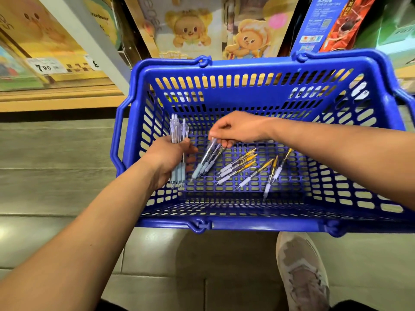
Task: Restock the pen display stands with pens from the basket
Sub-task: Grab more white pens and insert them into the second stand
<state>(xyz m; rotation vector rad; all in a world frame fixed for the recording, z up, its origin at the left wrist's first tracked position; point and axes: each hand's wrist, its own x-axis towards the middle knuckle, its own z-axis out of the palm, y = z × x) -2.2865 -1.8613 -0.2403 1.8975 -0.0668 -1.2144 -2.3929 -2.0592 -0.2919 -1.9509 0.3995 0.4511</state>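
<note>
Head view: one blue basket standing before shelf.

Left hand hovering by basket's left wall, fingers clenching upright bundle of about four clear pens with pale-blue grips.

Right hand reaching over basket's middle, fingers pinching tops of three similar slanting pens.

About seven yellow-clip pens lying loose on basket bottom, right of middle.

One shoe showing below near rim.

Shop aisle, stationery or gift type. White printed price label on pale wooden shelf edge. Glossy cartoon-bear display cards behind. Blue slotted plastic shopping basket. Grey tiled floor underfoot.
</note>
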